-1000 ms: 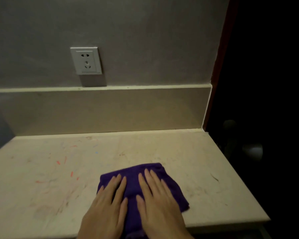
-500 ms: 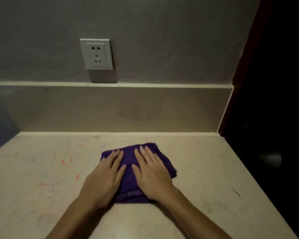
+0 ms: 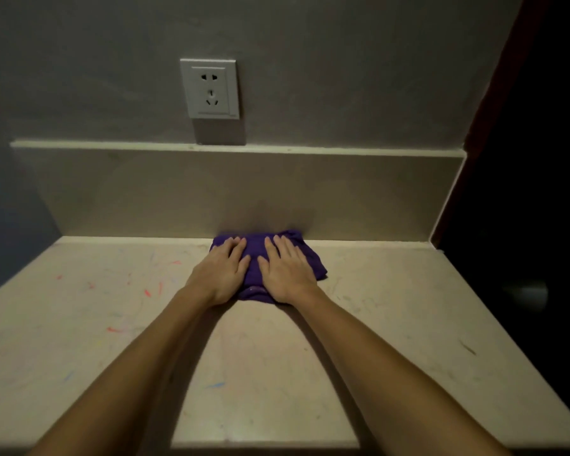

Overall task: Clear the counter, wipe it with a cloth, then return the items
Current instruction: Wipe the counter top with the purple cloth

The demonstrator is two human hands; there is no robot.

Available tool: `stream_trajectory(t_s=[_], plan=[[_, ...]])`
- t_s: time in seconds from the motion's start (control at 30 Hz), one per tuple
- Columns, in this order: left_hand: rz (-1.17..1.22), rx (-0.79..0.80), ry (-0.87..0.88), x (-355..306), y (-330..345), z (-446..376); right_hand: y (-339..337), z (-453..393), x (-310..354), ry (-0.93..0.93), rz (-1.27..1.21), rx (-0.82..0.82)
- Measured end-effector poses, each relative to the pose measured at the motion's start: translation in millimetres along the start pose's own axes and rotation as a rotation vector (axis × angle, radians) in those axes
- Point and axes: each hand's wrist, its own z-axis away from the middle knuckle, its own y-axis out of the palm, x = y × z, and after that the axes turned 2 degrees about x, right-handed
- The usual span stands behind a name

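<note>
Both hands, left hand (image 3: 222, 273) and right hand (image 3: 285, 271), press flat-fingered on the cloth (image 3: 255, 258) at the surface's (image 3: 79, 324) back edge, so I'd keep even pressure and overlap strokes.

- The scene is dim and warm-toned; the right side falls off into near black.
- Light comes from behind and above the person: the arms throw broad, soft shadows forward across the counter (image 3: 79, 324).
- The socket (image 3: 210, 88) casts a shadow straight down the wall.
- A darker smudge of shadow sits on the backsplash (image 3: 145, 192) above the cloth (image 3: 255, 258).
- Straight edges bow toward the picture's borders, a wide-angle effect.
- The forearms look soft and slightly blurred near the bottom edge.
</note>
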Motion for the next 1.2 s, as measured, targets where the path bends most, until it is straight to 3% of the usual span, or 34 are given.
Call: stream_trajectory(t_s=[0.23, 0.33, 0.47, 0.6, 0.67, 0.73, 0.83, 1.03, 1.2], plan=[[0.006, -0.042, 0.052, -14.4, -4.0, 125.7, -6.2, 115.8, 35.2, -0.041, -0.075, -0.001], [-0.027, -0.075, 0.104, -11.3, 3.2, 182.8, 0.0, 177.5, 56.0, -0.049, -0.063, -0.138], [0.007, -0.01, 0.107, 5.3, 16.3, 215.0, 13.6, 208.3, 66.1, -0.06, -0.018, -0.165], [0.045, 0.029, 0.121, 26.0, 15.6, 194.5, 14.8, 188.0, 66.5, -0.066, 0.01, -0.183], [0.046, -0.027, 0.127, 27.1, 0.9, 178.2, 11.5, 167.6, 68.7, -0.072, 0.01, -0.184], [0.083, -0.073, 0.121, 28.6, -12.9, 158.5, 6.8, 138.0, 73.4, -0.103, -0.052, -0.105], [0.083, -0.018, 0.032, 53.0, -21.4, 116.7, 3.8, 80.2, 80.2, -0.103, -0.107, 0.045], [0.0, 0.024, 0.018, 105.8, -18.6, 28.2, 26.3, -8.5, 90.4, -0.036, -0.085, -0.011], [0.056, 0.021, -0.028, 108.2, -21.5, 11.3, 33.5, -32.0, 88.8, -0.036, -0.034, -0.021]])
